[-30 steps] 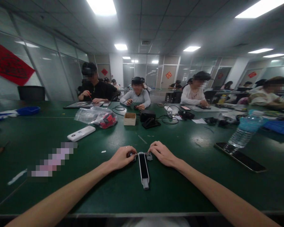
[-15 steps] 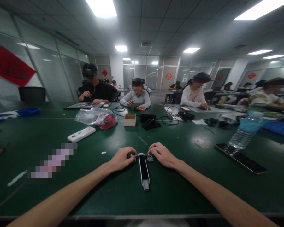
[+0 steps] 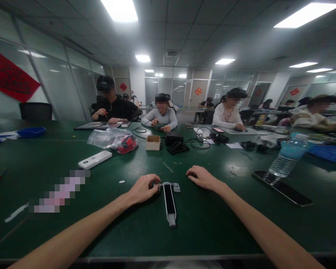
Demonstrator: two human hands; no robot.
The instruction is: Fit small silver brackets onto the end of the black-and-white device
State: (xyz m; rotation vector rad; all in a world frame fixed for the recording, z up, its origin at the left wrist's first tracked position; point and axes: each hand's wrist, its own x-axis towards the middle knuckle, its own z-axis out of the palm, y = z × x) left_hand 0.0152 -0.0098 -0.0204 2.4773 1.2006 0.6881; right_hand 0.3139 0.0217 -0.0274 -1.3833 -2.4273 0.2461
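Observation:
A slim device with a black face and white edges [image 3: 169, 200] lies on the table before me, its grey end toward me. Small grey jointed parts stick out on either side of its far end. My left hand [image 3: 144, 188] is closed with thumb and fingers on the left grey part [image 3: 156, 188], which they partly cover. The right grey part [image 3: 176, 187] lies uncovered. To the right of it, apart from the device, my right hand [image 3: 202, 177] rests low over the table with loosely bent fingers and nothing visible in them.
Beyond the device stand a small cardboard box [image 3: 152, 143], a black stand [image 3: 176, 143] and a clear bag with red items [image 3: 114, 140]. A white handheld device [image 3: 95, 160] lies left. A water bottle [image 3: 288, 158] and phone [image 3: 282, 188] are right. Several people sit across.
My right hand has let go of the right grey part and moved right, away from the device. My left hand stays on the left part.

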